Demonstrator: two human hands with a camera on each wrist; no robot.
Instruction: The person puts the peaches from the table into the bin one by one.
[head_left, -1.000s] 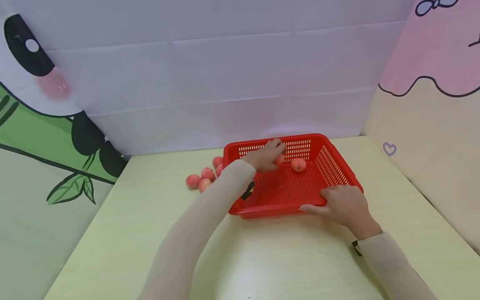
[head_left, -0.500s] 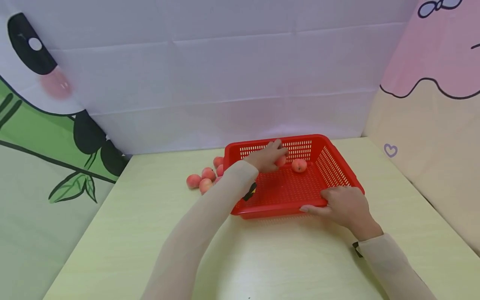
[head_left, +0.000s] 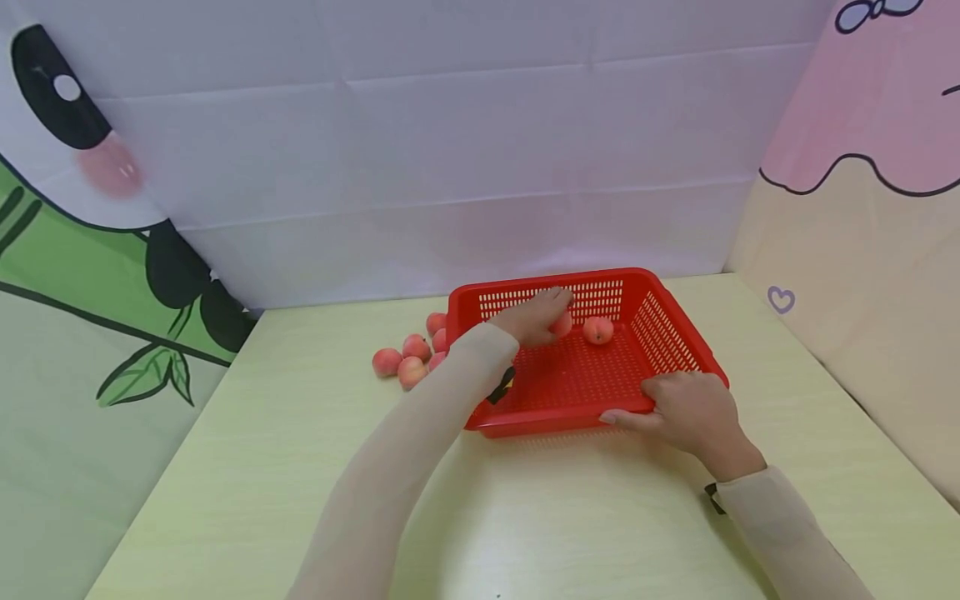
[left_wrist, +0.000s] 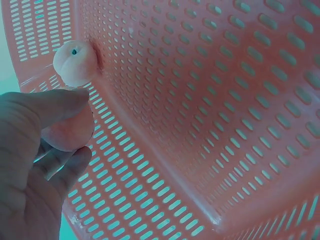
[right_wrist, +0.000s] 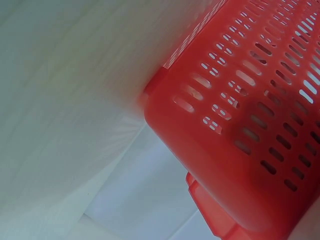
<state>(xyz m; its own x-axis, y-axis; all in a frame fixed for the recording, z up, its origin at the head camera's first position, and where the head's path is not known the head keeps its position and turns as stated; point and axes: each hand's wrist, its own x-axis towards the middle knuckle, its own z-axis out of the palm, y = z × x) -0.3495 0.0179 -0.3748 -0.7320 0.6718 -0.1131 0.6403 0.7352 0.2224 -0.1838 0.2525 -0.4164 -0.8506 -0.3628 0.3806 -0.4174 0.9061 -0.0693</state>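
A red slotted plastic basket stands on the table toward the back. My left hand reaches inside it, pinching a peach between thumb and fingers. Just beyond that, another peach lies in the basket by the far wall; its stem end shows in the left wrist view. At the near right corner my right hand grips the rim, thumb along the front edge and fingers over the side. The right wrist view has the basket's outer wall up close, with only a sliver of the hand.
Several loose peaches are grouped on the pale wooden table left of the basket, partly hidden by the left sleeve. A white cloth backdrop rises behind the table, and a printed one stands on the right.
The fingers of my left hand have dipped slightly, with the peach still between them. My right hand keeps its grip on the corner, and the basket has hardly moved.
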